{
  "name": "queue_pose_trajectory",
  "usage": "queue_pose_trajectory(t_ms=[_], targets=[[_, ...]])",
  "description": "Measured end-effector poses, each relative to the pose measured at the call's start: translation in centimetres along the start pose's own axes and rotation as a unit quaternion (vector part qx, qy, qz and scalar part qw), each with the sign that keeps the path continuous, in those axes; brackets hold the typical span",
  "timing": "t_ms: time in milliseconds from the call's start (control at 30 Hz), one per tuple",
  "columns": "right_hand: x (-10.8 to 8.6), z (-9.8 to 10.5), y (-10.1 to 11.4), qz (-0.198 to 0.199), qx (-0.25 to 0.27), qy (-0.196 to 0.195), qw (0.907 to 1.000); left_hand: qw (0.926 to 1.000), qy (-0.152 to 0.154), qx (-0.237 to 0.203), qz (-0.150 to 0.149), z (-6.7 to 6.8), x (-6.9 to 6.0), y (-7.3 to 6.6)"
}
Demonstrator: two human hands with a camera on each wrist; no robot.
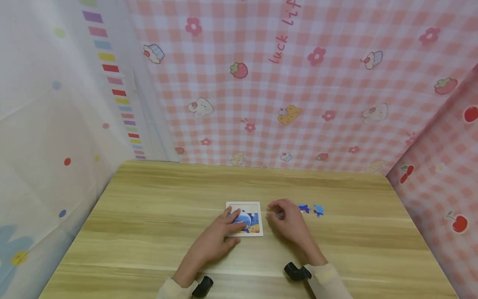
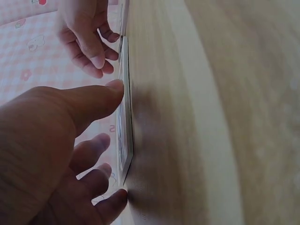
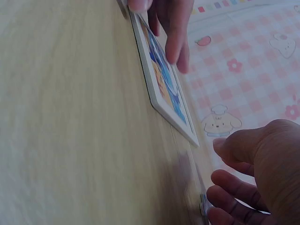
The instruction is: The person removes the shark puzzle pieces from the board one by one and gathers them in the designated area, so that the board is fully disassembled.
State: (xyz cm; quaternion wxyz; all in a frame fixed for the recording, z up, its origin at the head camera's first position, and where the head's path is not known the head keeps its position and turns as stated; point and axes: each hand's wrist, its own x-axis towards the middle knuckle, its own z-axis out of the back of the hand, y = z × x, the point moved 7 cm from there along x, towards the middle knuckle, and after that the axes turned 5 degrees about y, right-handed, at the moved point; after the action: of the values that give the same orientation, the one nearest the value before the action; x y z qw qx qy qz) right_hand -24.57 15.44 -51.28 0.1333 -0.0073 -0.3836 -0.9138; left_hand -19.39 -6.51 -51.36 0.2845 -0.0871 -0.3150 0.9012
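Observation:
A small square jigsaw puzzle in a white frame (image 1: 250,207) lies flat on the table, partly filled with blue and orange pieces; its upper strip shows pale and bare. My left hand (image 1: 220,232) rests across the left side of the puzzle, fingers spread and fairly straight. Right of the frame, my right hand (image 1: 290,222) hovers low with loosely bent fingers, thumb apart from them. Beneath these fingers, a small puzzle piece (image 3: 203,205) lies on the table near the fingertips, mostly hidden. Beyond that hand are blue puzzle pieces (image 1: 318,211).
The wooden table (image 1: 149,232) reaches back to a pink checked cloth (image 1: 261,91) hanging behind it. A white dotted cloth (image 1: 56,124) hangs at the left, another pink checked one at the right. Each wrist wears a black camera band (image 1: 296,272).

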Motion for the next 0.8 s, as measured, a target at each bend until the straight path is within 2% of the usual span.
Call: queue_pose_trajectory(t_ms=[233,467,800], targets=[[-0.2,-0.4,0.9,0.018,-0.010,-0.006,0.9998,0.9996,0.021,0.019,0.004,-0.6,0.0,0.2],[-0.2,-0.9,1.4,0.025,-0.013,-0.003,0.9996,0.9994,0.033,0.001,0.008,-0.7,0.0,0.3],[0.0,0.0,0.1,0.004,-0.021,-0.012,0.9997,0.9992,0.037,-0.006,0.012,-0.9,0.1,0.6]])
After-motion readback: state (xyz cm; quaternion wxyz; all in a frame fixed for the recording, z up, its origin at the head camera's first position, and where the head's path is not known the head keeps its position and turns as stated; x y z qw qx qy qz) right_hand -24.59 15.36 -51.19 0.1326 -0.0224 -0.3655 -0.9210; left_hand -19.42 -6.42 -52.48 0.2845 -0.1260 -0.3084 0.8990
